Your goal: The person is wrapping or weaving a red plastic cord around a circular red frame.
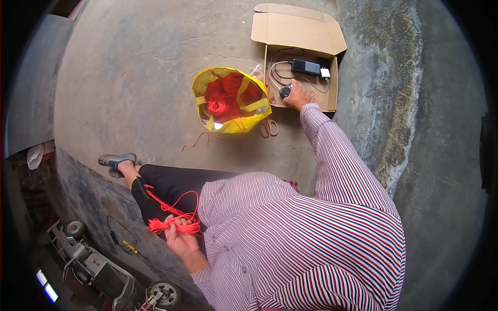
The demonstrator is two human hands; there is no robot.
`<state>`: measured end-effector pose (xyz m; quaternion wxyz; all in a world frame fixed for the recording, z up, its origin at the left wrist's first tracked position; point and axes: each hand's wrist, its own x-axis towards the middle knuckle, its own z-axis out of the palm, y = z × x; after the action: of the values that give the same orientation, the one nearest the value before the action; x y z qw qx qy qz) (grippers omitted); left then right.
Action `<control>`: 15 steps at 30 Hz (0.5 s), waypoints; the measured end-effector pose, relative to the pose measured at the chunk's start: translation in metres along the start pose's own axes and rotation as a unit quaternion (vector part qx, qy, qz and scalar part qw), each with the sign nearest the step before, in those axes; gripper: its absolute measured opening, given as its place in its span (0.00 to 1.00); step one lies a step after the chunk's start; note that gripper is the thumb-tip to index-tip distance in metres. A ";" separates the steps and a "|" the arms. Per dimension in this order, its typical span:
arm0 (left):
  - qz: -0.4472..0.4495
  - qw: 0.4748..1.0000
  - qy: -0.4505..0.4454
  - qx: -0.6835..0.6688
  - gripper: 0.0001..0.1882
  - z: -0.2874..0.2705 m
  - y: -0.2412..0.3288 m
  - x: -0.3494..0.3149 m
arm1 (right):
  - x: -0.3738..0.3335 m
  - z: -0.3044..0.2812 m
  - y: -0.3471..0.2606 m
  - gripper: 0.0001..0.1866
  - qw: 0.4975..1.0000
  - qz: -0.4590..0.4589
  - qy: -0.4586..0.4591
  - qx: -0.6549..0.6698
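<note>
One right arm (340, 147) forward, grip (297, 96) seemingly curled

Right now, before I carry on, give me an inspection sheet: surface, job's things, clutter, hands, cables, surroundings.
Surface: grey concrete floor, cracked.
Job's things: red cord bundle; small black device in the open cardboard box; yellow bag holding red cord.
Clutter: scissors beside the bag.
Hands: left hand holds the bundle; right hand touches the device, grip unclear.
Cables: white cable in the box.
Surroundings: wheeled machine, lower left.
</note>
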<state>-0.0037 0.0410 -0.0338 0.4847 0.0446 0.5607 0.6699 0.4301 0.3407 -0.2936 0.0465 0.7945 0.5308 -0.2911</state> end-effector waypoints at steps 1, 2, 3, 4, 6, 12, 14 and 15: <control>-0.004 1.000 -0.003 0.004 0.13 0.002 -0.001 0.000 | 0.001 0.001 0.002 0.47 1.000 -0.004 0.006 -0.001; -0.003 1.000 -0.003 0.004 0.13 0.003 -0.001 -0.001 | 0.001 0.000 0.002 0.47 1.000 -0.005 0.006 -0.001; -0.002 1.000 -0.007 0.004 0.13 0.004 -0.001 -0.002 | -0.001 -0.001 0.001 0.46 1.000 0.000 0.011 0.017; -0.002 1.000 -0.011 0.004 0.13 0.006 -0.001 -0.002 | -0.001 -0.003 0.001 0.46 0.999 0.004 0.016 0.035; -0.008 1.000 -0.012 0.007 0.13 0.004 -0.002 0.001 | 0.004 0.001 0.007 0.44 0.992 0.019 0.083 0.092; 0.003 1.000 -0.007 0.017 0.13 0.011 0.007 0.000 | 0.034 -0.022 -0.007 0.29 0.826 0.013 0.249 0.506; 0.016 1.000 -0.012 0.018 0.13 0.012 0.012 -0.004 | 0.002 -0.068 -0.046 0.19 0.712 -0.051 0.210 0.668; 0.019 1.000 -0.014 0.018 0.14 0.014 0.014 -0.007 | -0.028 -0.094 -0.070 0.14 0.681 -0.072 0.181 0.706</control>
<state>-0.0001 0.0468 -0.0141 0.4788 0.0738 0.5650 0.6679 0.4007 0.3842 -0.1848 -0.6467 0.5880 0.2218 -0.4323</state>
